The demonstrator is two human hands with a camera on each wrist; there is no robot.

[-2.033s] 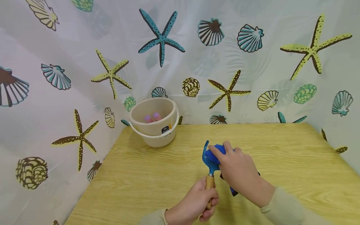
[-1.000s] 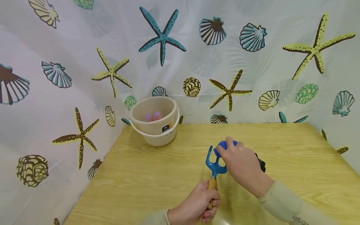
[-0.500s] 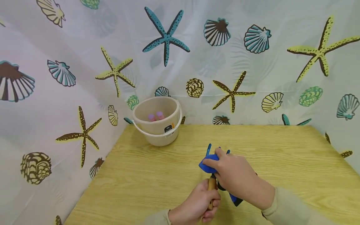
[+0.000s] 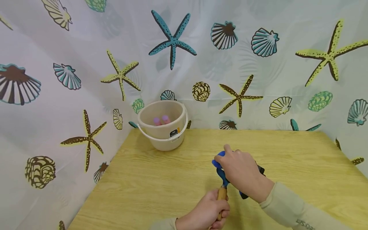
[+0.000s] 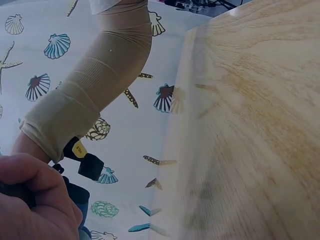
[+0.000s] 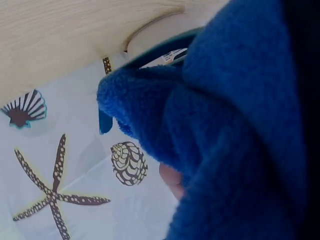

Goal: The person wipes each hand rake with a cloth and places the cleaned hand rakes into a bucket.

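Note:
In the head view, my left hand grips the wooden handle of a small garden hand fork with a blue metal head. The fork points up and away over the table. My right hand holds a bunched blue cloth around the tines, which are mostly hidden by cloth and hand. From the right wrist, the fuzzy cloth fills much of the view, and one blue tine sticks out past it. Curled fingers of the left hand show in the left wrist view.
A beige bucket with a white handle stands at the back left of the wooden table. Two pink items with purple tops sit inside it. A white curtain printed with shells and starfish surrounds the table's back and sides.
My right hand has shifted the cloth across the fork head, down over its neck half a second ago, then back up onto the tines. The left hand keeps its grip on the handle.

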